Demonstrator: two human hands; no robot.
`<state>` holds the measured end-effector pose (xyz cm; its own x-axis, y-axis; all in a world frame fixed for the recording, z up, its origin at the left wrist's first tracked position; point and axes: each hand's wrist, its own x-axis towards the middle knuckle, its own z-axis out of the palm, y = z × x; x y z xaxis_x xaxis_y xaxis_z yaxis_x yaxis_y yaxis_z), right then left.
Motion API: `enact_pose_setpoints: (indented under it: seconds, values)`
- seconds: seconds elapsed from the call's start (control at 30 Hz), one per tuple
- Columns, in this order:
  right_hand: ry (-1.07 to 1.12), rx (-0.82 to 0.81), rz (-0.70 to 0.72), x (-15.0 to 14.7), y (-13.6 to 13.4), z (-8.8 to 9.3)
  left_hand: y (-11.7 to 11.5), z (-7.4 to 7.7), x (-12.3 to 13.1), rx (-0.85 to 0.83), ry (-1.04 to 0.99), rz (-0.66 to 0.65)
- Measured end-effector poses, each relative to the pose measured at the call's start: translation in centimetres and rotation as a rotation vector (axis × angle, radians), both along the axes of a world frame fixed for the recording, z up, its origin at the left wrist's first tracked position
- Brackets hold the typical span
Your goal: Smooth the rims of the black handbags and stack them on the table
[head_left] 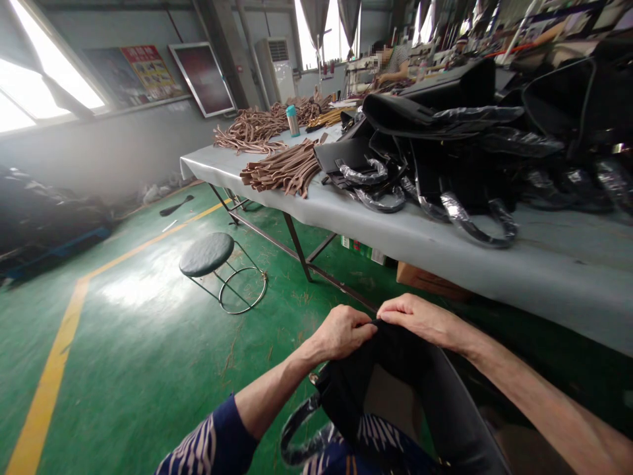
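Note:
A black handbag (457, 396) rests on my lap at the bottom of the view, its mouth facing me. My left hand (343, 330) pinches the far edge of the bag's rim, fingers pressed together. Close beside it, my right hand (413, 318) grips the same edge with thumb and fingers closed. A handle wrapped in clear plastic (299, 429) hangs off the bag's left side, below my left forearm. The bag's lower part is out of frame, and its dark inside shows little detail.
A grey-covered table (554, 277) carries a pile of black bags (445, 145), bundled brown straps (287, 168) and a teal-capped bottle (293, 121). A round stool (206, 254) stands on the green floor at left. Another person (393, 66) sits at the far end.

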<state>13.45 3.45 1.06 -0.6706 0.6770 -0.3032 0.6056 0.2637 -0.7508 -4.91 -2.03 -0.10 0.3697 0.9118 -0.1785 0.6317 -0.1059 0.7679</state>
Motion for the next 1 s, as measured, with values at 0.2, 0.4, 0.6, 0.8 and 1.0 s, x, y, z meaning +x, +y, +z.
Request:
enact_pose_setpoints:
  seconds: [0.2,0.4,0.6,0.8,1.0]
  values:
    - [-0.155,0.292,0.071,0.1,-0.6,0.8,-0.2,-0.1,0.6,-0.073,-0.048,0.006]
    - [-0.278,0.505,0.104,-0.7,-1.7,1.3,-0.2,-0.5,0.8,-0.046,-0.033,0.05]
    - [-0.067,0.318,-0.013,0.0,-2.2,0.5,0.2,0.0,0.4,-0.003,0.018,0.032]
    - [0.163,-0.12,-0.232,1.3,-1.7,-0.4,0.4,0.1,0.2,-0.003,0.036,-0.004]
    - [0.172,-0.216,-0.228,1.4,-1.7,-0.6,0.4,0.1,0.6,0.01,0.046,-0.004]
